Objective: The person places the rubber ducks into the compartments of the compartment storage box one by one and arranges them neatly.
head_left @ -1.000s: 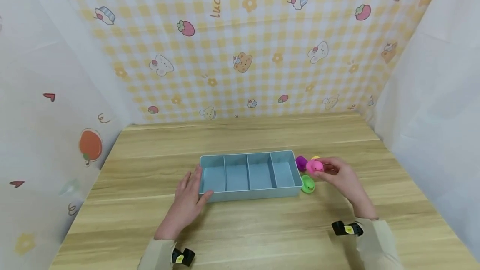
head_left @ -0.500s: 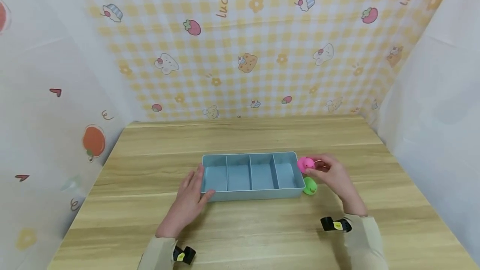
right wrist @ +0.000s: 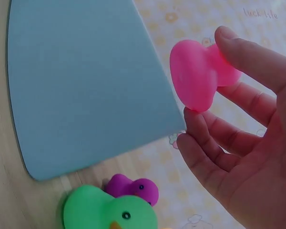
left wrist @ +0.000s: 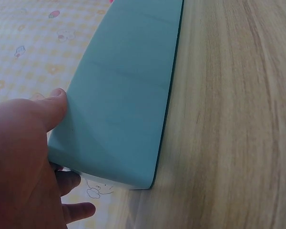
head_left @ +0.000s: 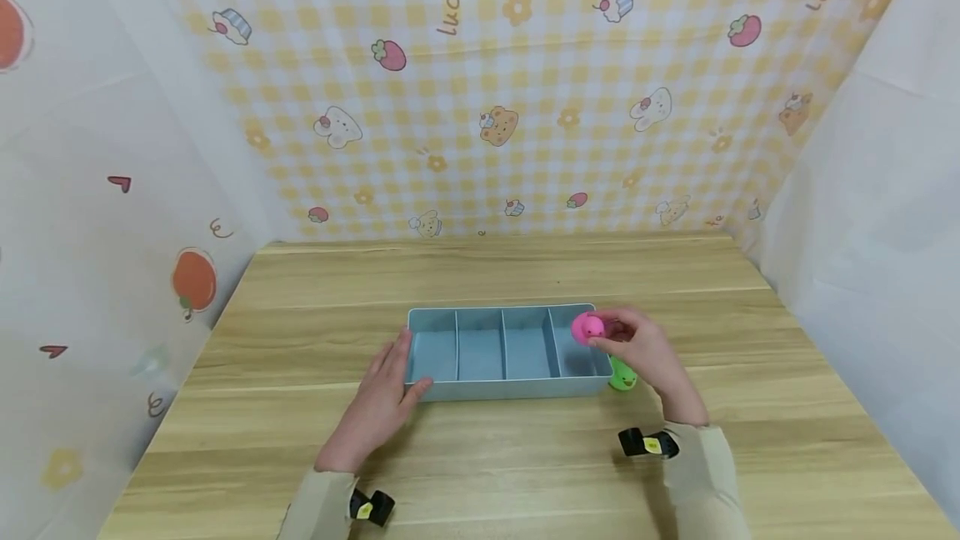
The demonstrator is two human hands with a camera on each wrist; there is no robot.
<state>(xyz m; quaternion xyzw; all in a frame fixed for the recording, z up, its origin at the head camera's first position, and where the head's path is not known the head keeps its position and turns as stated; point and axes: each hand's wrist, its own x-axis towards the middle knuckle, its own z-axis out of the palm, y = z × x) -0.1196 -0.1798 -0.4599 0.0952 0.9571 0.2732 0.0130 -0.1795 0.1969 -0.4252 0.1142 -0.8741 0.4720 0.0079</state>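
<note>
A blue tray [head_left: 495,391] with four side-by-side compartments lies on the table. My left hand [head_left: 375,411] rests at its left end, fingers along the end wall and thumb at the front rim; the left wrist view shows this hand [left wrist: 28,152] at the tray's corner [left wrist: 119,105]. Between thumb and fingers my right hand [head_left: 648,352] pinches a pink toy duck [head_left: 587,328] above the rightmost compartment. In the right wrist view the duck [right wrist: 195,74] is held by the hand [right wrist: 248,129] above the rim. All compartments show bare floors.
A green toy duck [head_left: 622,375] stands against the tray's right end. Beside it in the right wrist view is a purple duck [right wrist: 133,188], with a sliver of yellow at the lower edge. A patterned cloth [head_left: 465,65] hangs behind the wooden table [head_left: 480,473].
My right hand has carried the pink duck leftward from beside the tray to above its rightmost compartment. The left hand has stayed at the tray's left end.
</note>
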